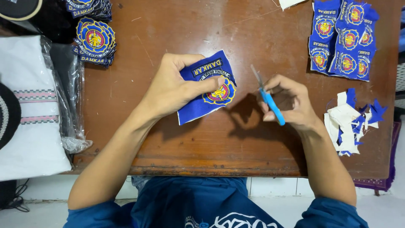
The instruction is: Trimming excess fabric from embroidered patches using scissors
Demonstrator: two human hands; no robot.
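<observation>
Near the middle of the desk (168, 139), a blue embroidered patch (206, 86) is pinched in the left hand (175, 86), while blue-handled scissors (268, 99) are gripped in the right hand (289, 101); cut patches (95, 40) are stacked at the far left corner, uncut strips (344, 40) at the far right, scraps (350, 122) along the right edge

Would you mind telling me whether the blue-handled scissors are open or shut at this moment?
Shut: the scissors in the right hand show their blades as one thin grey tip, with no gap, pointing towards the blue patch.
</observation>
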